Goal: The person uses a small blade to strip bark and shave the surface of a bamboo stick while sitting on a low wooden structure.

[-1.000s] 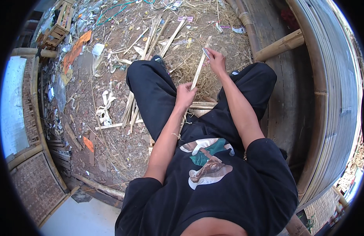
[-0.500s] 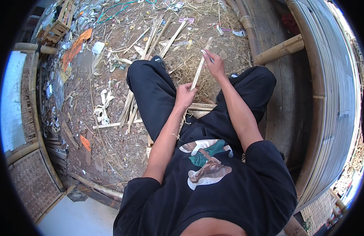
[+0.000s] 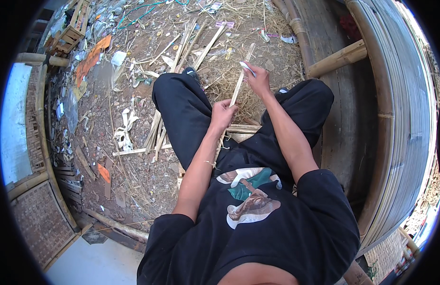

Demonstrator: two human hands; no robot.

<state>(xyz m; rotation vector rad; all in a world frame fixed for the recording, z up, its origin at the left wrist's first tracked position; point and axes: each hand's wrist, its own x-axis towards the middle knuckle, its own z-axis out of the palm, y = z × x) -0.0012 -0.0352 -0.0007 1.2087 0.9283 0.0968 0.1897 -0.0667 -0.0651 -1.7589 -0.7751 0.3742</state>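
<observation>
From the far left, there's the crate [image 3: 70, 38], then the orange sheet [image 3: 92, 58], then a white scrap [image 3: 125, 128] on the dirt [image 3: 134, 178]. Next come loose sticks [image 3: 154, 134] beside the left knee [image 3: 175, 95].

And here's the left hand [image 3: 223, 114], between the 2 knees, fingers closed around the pale strip [image 3: 238, 88]. It's the nearer hand, right on the strip's lower part! The strip is up off the ground, over the straw [image 3: 251, 97], its long axis running steeply from lower left to upper right, far end pointing away from the body. From the left fingers, most of the visible length lies ahead and slightly right.

Now across to the right hand [image 3: 259, 80]: it's higher in the view, just right of the strip's upper half, fingers bent in and pinching a small pale tool [image 3: 247, 69]. That tool angles across toward the strip, its tip at the strip by eye; whether the 2 actually touch, I cannot tell. Behind that hand sits the right knee [image 3: 312, 92], then the pole [image 3: 339, 59].

Writing, left to right: the orange sheet gives me nothing legible. The pink wrapper [image 3: 224, 24] is too small to read. The shirt [image 3: 291, 209] carries a picture in white, green and brown, no lettering visible. No mark readable on strip or tool.
</observation>
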